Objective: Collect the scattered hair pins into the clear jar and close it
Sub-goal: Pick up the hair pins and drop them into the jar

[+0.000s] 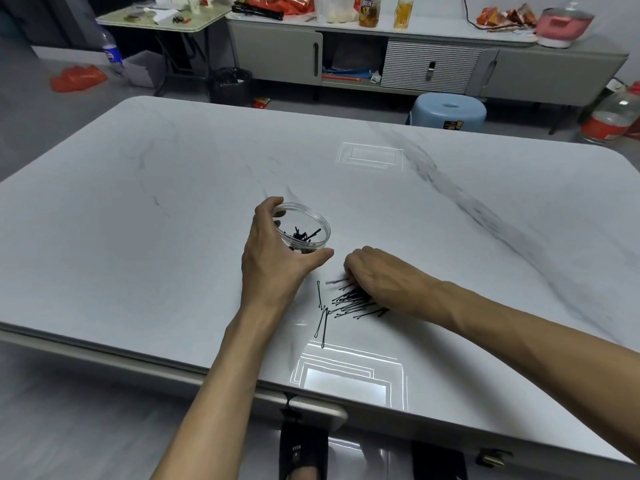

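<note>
Black hair pins lie heaped on the marble table; the right hand curls over them, gathering, its grip hidden. Beyond, the left hand clasps the open clear jar. Next: lift a pinch across.

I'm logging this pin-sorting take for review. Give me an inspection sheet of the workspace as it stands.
Surface: white marbled table, glossy, with light reflections.
Job's things: clear jar open, some pins inside; pile of black hair pins on the table near the front edge, a few strays beside it. No lid seen.
Clutter: nothing seen on the table.
Grippers: left hand wrapped around the jar; right hand down on the pile, fingers curled, grasp hidden.
Cables: black cord on the far wall.
Surroundings: grey cabinet loaded with snacks and bottles, blue stool, black bin, side table.
</note>
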Demonstrator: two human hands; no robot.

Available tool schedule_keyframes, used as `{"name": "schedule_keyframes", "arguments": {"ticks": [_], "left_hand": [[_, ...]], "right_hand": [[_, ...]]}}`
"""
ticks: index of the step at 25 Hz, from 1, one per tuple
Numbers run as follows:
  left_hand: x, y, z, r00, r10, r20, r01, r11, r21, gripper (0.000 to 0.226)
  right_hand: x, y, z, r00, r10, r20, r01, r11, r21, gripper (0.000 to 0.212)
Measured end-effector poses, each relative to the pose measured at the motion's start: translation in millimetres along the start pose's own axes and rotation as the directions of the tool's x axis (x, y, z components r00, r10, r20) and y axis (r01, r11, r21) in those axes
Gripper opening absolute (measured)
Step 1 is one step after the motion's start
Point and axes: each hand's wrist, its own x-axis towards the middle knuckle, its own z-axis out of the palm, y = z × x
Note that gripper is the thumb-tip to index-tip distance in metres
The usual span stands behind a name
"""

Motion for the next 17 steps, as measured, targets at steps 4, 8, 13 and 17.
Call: {"name": "schedule_keyframes", "arguments": {"ticks": [4, 8, 13, 17], "left_hand": [[1, -2, -1, 1.0, -0.004, -0.001, 0.004, 1.0, -0.006, 0.092], [0, -1, 0, 1.0, 0.003, 0.008, -0.003, 1.0, 0.003, 0.094], [0, 1, 2, 0.999, 0.024, 0.023, -0.025, 1.0, 0.015, 0.093], [2, -3, -6, 1.0, -0.002, -0.031, 0.003, 1.0, 0.017, 0.093]], "right_hand": [[-3, 16, -13, 0.932, 0.341, -0.122, -0.257, 0.859, 0.442, 0.018], [22, 22, -57, 0.829, 0.398, -0.393, -0.134, 0.824, 0.55, 0.012], [61, -2, -89, 0.962, 0.045, -0.271, 0.056, 0.934, 0.353, 0.009], [52, 13, -73, 0.885, 0.347, -0.311, -0.08, 0.771, 0.632, 0.01]]}}
